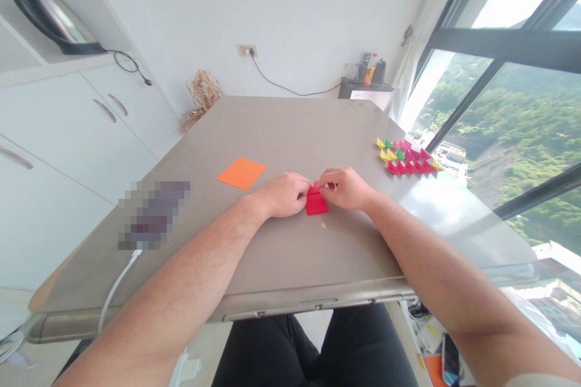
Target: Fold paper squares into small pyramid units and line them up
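A small piece of folded red paper [316,204] lies on the table in front of me, its lower part flat and its top edge between my fingers. My left hand [287,193] grips its upper left side, fingers curled and pressed together. On the upper right side my right hand [345,187] pinches the same paper with thumb and forefinger. The fingertips of both hands nearly meet and hide part of the top folds. To the left of my hands rests a flat orange paper square [241,173], touched by neither hand.
Several small folded paper pieces [408,160] in yellow, green, pink and red stand in rows at the right. A blurred-out device [157,214] with a white cable [115,284] lies on the left of the table [290,133]. Windows border the right side.
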### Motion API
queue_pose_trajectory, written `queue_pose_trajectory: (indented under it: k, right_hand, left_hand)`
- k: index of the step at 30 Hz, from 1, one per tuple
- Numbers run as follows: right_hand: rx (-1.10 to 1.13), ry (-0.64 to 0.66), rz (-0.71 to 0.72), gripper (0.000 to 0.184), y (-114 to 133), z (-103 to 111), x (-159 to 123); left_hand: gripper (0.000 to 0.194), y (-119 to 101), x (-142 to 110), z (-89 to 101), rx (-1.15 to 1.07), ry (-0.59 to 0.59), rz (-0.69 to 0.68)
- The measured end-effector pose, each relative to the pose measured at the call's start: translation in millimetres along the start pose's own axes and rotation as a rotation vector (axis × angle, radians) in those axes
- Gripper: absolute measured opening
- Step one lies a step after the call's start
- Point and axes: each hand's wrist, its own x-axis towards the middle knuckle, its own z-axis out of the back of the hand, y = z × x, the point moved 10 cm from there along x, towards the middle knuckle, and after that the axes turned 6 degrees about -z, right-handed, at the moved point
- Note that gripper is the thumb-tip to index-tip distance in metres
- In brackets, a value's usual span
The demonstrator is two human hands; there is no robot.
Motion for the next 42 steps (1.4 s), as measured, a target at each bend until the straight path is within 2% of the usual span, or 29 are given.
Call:
queue_pose_trajectory:
  k: [3, 4, 7, 10, 13, 19, 23, 27, 31, 35, 39, 42]
  right_hand:
    - [0.057, 0.237, 0.043, 0.015, 11, -15, -8]
    - [0.054, 0.272, 0.066, 0.015, 13, -16, -9]
    - [0.007, 0.230, 0.087, 0.026, 7, -12, -7]
    - [-0.014, 0.221, 0.091, 0.038, -2, -15, -5]
    - [-0.004, 0.163, 0.065, 0.031, -7, -11, -4]
    - [-0.023, 0.063, 0.102, 0.013, 0, -4, -4]
    - [-0.115, 0.061, 0.122, 0.017, 3, -5, -3]
    - [-0.266, 0.089, 0.113, 0.021, 4, -7, -4]
    - [-0.382, 0.076, 0.099, 0.026, 4, -5, -3]
    - [-0.333, 0.062, 0.085, 0.027, 1, -3, -3]
    - [-0.156, 0.058, 0.104, 0.023, -2, -2, -5]
    - [-0.035, 0.047, 0.097, 0.031, -6, 1, -4]
  left_hand:
    - [0.024, -4, 1, 0.7, -0.002, 0.015, -0.005]
    - [0.023, -6, 1, 1.6, 0.003, 0.015, -0.008]
    - [0.023, -8, 1, 2.8, 0.013, 0.028, 0.006]
    - [0.024, -3, -1, 4.5, 0.039, 0.041, 0.090]
    - [0.025, 3, -5, 5.8, 0.024, 0.056, 0.169]
    - [0.022, 7, -7, 4.4, 0.006, 0.058, 0.121]
    - [0.022, 3, -5, 3.7, -0.005, 0.042, 0.080]
    - [0.022, 3, -6, 4.2, -0.056, 0.052, 0.105]
    - [0.037, 5, -9, 4.3, -0.086, 0.066, 0.132]
    - [0.041, 4, -9, -0.5, -0.100, 0.085, 0.104]
    - [0.040, 4, -9, -2.7, -0.102, 0.093, 0.096]
    - [0.039, 2, -7, -1.4, -0.091, 0.097, 0.074]
